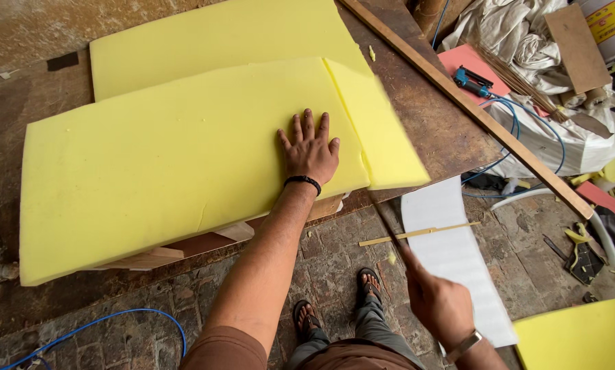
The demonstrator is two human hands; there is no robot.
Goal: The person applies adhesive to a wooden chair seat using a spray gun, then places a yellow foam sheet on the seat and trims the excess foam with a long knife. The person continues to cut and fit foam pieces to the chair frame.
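R hand (pixel 439 301) is closing in a fist round a knife handle; the thin blade (pixel 389 229) is running up from the fist toward the foam slab (pixel 184 157), tip near the slab's near R corner. L hand (pixel 310 149) is lying flat, fingers spread, pressing the slab top just L of the cut line. The slab is resting on a brown bench (pixel 444 130), its near edge overhanging the bench edge.

Offcut strip (pixel 379 130) is sitting at the slab's R end, parted by a slit, touching along it.

Risks, as judged:
- Blade drifting L toward the L hand, since the fingers are lying close to the slit.
- Slab shifting w/ the overhang if L-hand pressure is easing, giving a ragged cut.
- Blade swinging low toward the sandalled feet (pixel 338 301), below the slab edge.

A second slab (pixel 204 38) is lying behind the first. A long wood strip (pixel 472 109) is crossing the bench R of the slab.
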